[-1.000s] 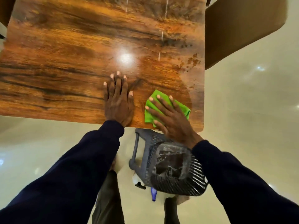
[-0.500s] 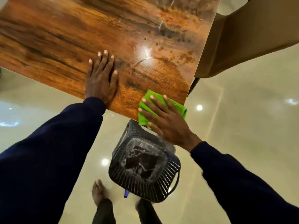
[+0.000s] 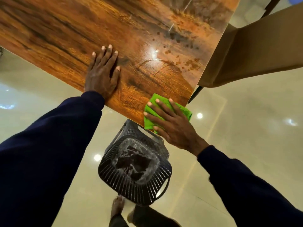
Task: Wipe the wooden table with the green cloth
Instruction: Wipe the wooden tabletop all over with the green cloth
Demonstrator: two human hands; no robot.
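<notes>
Head view showed the left hand [image 3: 102, 74] flat, fingers straight, on the wooden table [image 3: 82, 30]. Just right of it, the right hand [image 3: 173, 126] pressed the green cloth [image 3: 149, 123] with spread fingers at the near corner. Specks [image 3: 188, 63] lay beyond the cloth, a dark basket [image 3: 136, 171] stood below, and a brown chair [image 3: 254, 46] stood rightmost.

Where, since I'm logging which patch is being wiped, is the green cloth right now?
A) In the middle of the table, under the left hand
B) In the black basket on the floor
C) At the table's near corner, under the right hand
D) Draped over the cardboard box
C: the green cloth lies at the wooden table's near corner, pressed under the right hand; the left hand rests on bare wood.
</notes>
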